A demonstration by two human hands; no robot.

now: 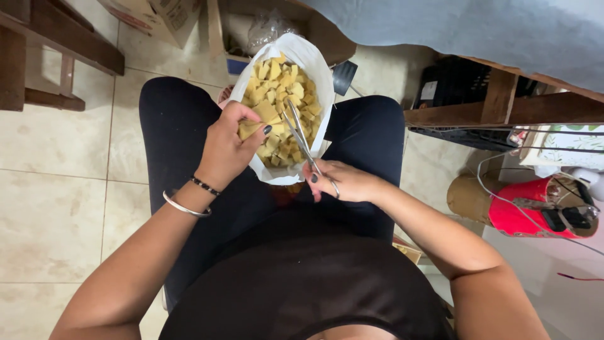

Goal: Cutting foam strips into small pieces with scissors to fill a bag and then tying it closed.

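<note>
A white paper-lined container (319,82) rests between my knees, filled with several small yellow pieces (283,85). My left hand (228,146) pinches a larger yellow piece (257,119) over the container's left side. My right hand (345,181) grips the handles of metal scissors (301,135), whose blades point up over the yellow pieces, close to the held piece. I wear dark trousers, a silver bangle and a beaded bracelet on the left wrist.
A wooden bench (44,50) stands at the upper left on the tiled floor (56,208). A wooden table with a blue-grey cloth (491,31) is at the upper right. A red bag (535,208) and cables lie at the right.
</note>
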